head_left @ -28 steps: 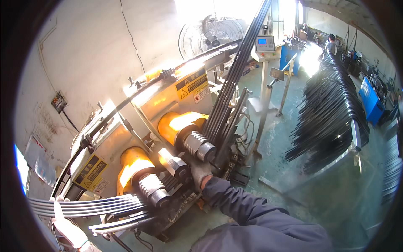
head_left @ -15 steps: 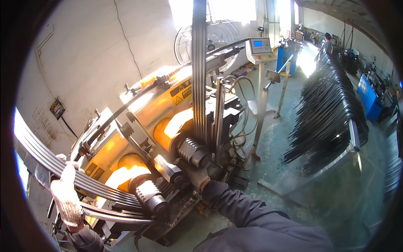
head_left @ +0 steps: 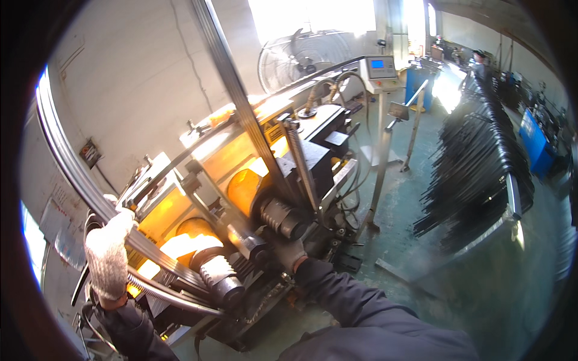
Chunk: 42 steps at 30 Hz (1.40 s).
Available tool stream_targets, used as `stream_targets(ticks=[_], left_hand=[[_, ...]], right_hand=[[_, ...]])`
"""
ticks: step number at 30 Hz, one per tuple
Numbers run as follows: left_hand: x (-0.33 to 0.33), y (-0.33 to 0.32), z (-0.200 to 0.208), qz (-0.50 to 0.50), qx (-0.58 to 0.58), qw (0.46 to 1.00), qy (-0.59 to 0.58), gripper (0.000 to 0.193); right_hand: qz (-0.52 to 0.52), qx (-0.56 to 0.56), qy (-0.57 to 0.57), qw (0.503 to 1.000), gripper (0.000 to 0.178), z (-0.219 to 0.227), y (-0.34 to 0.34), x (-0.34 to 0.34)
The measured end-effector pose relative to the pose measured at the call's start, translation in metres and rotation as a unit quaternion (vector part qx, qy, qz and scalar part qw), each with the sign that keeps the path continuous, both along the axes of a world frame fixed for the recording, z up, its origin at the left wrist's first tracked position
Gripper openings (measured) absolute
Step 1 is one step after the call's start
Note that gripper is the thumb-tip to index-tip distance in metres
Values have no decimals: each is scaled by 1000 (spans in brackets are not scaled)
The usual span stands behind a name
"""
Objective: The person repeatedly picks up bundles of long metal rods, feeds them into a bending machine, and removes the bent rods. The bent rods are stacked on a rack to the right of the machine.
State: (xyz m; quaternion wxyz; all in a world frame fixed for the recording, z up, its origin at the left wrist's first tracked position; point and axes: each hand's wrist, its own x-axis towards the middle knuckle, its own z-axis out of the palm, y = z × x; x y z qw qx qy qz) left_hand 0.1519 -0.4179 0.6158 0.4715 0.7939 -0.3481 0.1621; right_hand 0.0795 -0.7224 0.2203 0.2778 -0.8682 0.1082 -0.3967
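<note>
Several long grey metal rods lie side by side as a bundle on a yellow and black bending machine [head_left: 211,157]. The rods' left leg [head_left: 60,141] slopes up to the upper left, and my left hand [head_left: 109,259], in a pale knit glove, is closed around it. Another leg of rods [head_left: 232,78] rises from the centre, leaning left. Two ridged black rollers, the left one [head_left: 218,274] and the right one [head_left: 282,218], stick out toward me. My gloved right hand [head_left: 291,253] reaches beneath the right roller, beside a dark block; its fingers are hidden.
A control box [head_left: 380,71] with a blue screen stands on a post behind the machine. At right, a rack [head_left: 513,195] carries many dark bent rods. A large fan [head_left: 307,67] stands by the window. Another person [head_left: 480,66] is far back at right.
The left leg of rods has swung upward, and my left hand has risen slightly with it. The central leg has tipped from upright to leaning left. My right hand stays low by the roller.
</note>
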Motion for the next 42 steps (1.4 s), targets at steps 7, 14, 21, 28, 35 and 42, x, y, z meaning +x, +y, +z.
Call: stream_targets(ticks=[7,14,21,28,35,42], left_hand=[[-10,-3,1,-12,-38,998,53,23],[-7,4,0,-23,65,996,-53,25],[-16,-3,9,43,123,986,-105,33],[-36,-19,33,91,0,995,29,41],[-30,-17,48,84,30,996,-26,40],[-25,-14,42,102,-81,991,26,38]], right_hand=[[86,365,2,927,47,19,-1,-6],[109,568,-60,814,47,36,8,-7],[141,589,-99,789,27,34,13,-4],[144,621,-95,764,24,55,18,-9],[147,726,-32,671,26,51,12,-13],[136,555,-91,815,29,5,5,11]])
